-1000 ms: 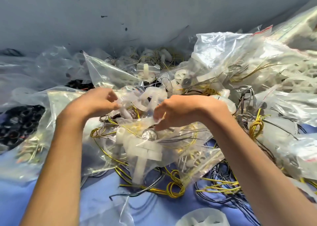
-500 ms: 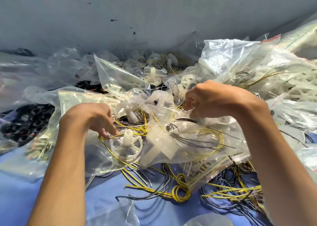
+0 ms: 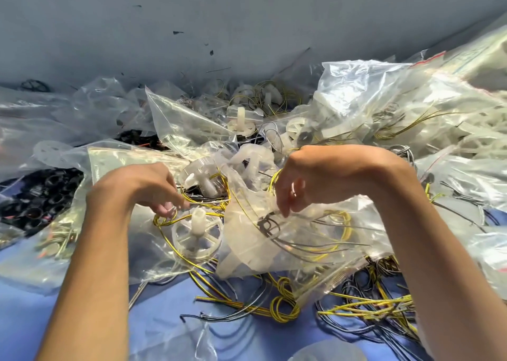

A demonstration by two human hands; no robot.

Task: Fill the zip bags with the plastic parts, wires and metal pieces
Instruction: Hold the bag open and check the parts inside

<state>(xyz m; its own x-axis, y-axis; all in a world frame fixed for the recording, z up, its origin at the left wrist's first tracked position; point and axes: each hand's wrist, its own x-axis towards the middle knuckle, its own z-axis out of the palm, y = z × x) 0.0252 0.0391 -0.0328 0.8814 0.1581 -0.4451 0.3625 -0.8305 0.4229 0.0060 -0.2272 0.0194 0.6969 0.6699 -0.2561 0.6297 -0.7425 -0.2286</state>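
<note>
A clear zip bag lies in the middle, holding a white plastic part, grey and yellow wires and a dark metal clip. My right hand hangs over it, its curled fingers pinching the bag's upper edge. My left hand is to the left with fingers curled down, pinching yellow and grey wires just above a white plastic spoked wheel that lies beside the bag. What else the left fingertips hold is hidden.
Filled and empty clear bags pile up at the back and right. A bag of black rings lies at the left. Loose yellow and grey wire bundles spread over the blue cloth in front. A grey wall stands behind.
My hands, together at the bag's mouth a second ago, have parted. The left dropped to the wires by the wheel; the right kept hold of the bag and came down slightly.
</note>
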